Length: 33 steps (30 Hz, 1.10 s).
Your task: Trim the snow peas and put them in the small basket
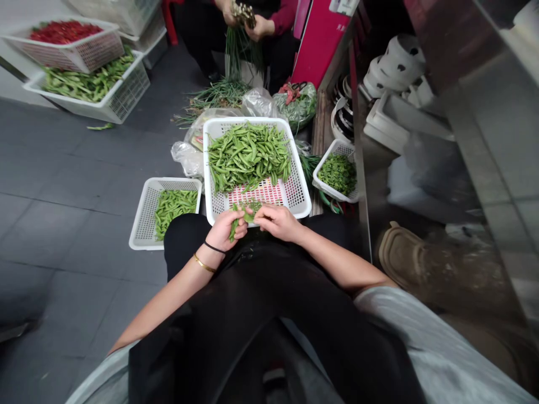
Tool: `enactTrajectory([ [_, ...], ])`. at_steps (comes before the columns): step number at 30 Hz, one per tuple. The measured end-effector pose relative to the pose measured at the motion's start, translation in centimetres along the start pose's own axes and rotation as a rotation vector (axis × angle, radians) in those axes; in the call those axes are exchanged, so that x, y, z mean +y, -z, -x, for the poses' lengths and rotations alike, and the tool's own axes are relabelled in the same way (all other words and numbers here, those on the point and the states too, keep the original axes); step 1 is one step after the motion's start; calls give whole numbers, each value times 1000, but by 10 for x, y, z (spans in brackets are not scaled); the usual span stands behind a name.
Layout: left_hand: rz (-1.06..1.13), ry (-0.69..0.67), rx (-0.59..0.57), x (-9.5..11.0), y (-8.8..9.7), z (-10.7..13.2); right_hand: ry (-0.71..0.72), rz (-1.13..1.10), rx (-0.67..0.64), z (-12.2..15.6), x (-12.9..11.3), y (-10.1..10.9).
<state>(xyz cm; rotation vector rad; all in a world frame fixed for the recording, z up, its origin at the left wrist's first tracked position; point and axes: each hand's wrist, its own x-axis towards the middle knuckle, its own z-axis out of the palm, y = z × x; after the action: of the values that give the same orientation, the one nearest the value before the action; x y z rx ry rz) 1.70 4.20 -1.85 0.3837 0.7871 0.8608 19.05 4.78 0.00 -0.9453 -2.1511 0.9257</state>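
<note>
My left hand (pixel 225 229) is closed round a few green pea pods (pixel 237 220) above my lap, at the near rim of a white perforated basket (pixel 300 191). My right hand (pixel 277 221) pinches the end of one of those pods, fingertips meeting the left hand. The basket holds a heap of green pods (pixel 248 155) in its far half; its near part shows a red surface through the holes. A smaller white basket (pixel 143 224) at my left knee holds a strip of pods (pixel 173 207).
Another small basket of chopped greens (pixel 339 174) stands to the right, by a steel cabinet (pixel 484 140). A person opposite holds a bunch of green stalks (pixel 240 45). Baskets of green beans (pixel 90 84) and red chillies (pixel 65 32) sit far left. Plastic bags (pixel 189 157) lie on the grey floor.
</note>
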Motion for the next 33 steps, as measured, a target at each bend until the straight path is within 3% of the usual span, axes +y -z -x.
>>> enactTrajectory([
  [3,-118,87,-20,-4,5,5,106,-44,-156,5,-6,3],
  [5,-169,136,-90,-3,8,9,83,-105,-201,7,-3,11],
  [9,-219,212,-241,5,15,14,-192,-133,11,7,14,37],
  [11,-218,240,-292,7,17,15,-224,-10,101,5,17,44],
  [13,-216,258,-325,7,18,14,-123,154,78,3,14,42],
  [17,-272,243,-331,4,17,12,134,388,-193,-2,-1,22],
  [20,-518,116,-227,4,13,15,151,411,-284,-5,-3,14],
  [24,-966,-228,-116,7,4,23,14,112,-316,-7,6,16],
  [26,-1046,-306,-141,10,1,25,-86,-70,-318,-7,9,16],
  [29,-1058,-292,-222,12,1,23,-185,-260,-364,-6,10,14],
  [33,-1148,-431,-160,7,2,22,-279,-319,-362,1,5,15],
])
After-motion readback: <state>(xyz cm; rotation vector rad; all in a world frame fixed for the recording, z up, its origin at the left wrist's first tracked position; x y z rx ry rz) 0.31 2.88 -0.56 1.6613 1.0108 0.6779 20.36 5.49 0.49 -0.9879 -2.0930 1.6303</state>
